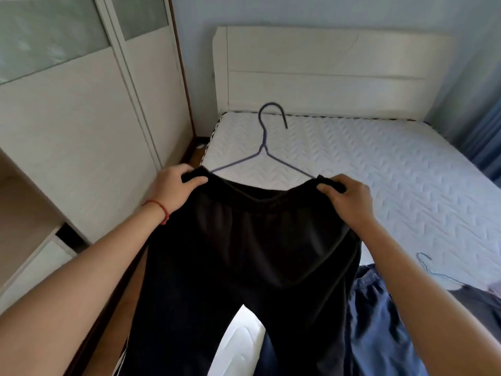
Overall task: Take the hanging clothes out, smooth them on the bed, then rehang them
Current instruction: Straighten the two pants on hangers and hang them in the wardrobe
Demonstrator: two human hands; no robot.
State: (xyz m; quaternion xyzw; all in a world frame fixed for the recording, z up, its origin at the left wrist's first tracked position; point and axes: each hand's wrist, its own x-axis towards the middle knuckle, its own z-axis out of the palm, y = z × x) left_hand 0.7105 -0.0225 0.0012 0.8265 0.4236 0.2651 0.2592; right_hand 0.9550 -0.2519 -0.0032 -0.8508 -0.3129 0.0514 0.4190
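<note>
I hold a pair of black trousers by the waistband over the near part of the bed. My left hand grips the left corner of the waistband and my right hand grips the right corner. The legs hang down toward me. A dark blue wire hanger is partly inside the waistband, its hook pointing toward the headboard; its lower bar is hidden by the cloth. A blue garment lies on the bed at the lower right, next to a light blue hanger.
A white wardrobe with sliding doors stands at the left, close to the bed's side. The cream headboard closes the far end. A blue curtain hangs at the right edge. A grey garment lies at the lower right.
</note>
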